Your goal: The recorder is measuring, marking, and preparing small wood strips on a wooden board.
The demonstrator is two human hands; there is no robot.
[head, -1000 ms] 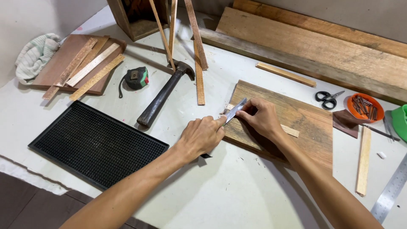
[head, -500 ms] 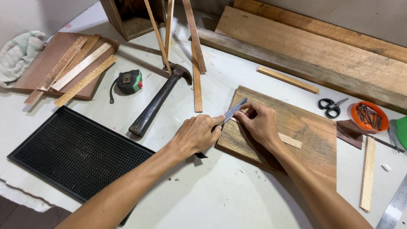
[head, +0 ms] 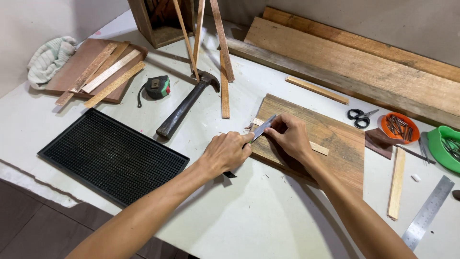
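My left hand (head: 228,152) grips a knife (head: 264,127) by its dark handle, with the grey blade angled up and to the right. The blade's tip rests on a thin pale wood strip (head: 318,147) lying across a brown wooden board (head: 342,148). Fingers of my right hand (head: 289,138) press that strip down on the board, right beside the blade. Small wood shavings lie near the strip's left end.
A hammer (head: 184,106) and a tape measure (head: 157,87) lie to the left, by a black ribbed mat (head: 112,156). Scissors (head: 362,116), an orange dish of nails (head: 399,127), a green bowl (head: 445,146), a steel ruler (head: 427,211) and loose slats sit right. Planks line the back.
Both hands stay together at the strip's left end, with the knife blade barely shifted along it. The head camera has moved slightly, so the bench appears shifted in view.
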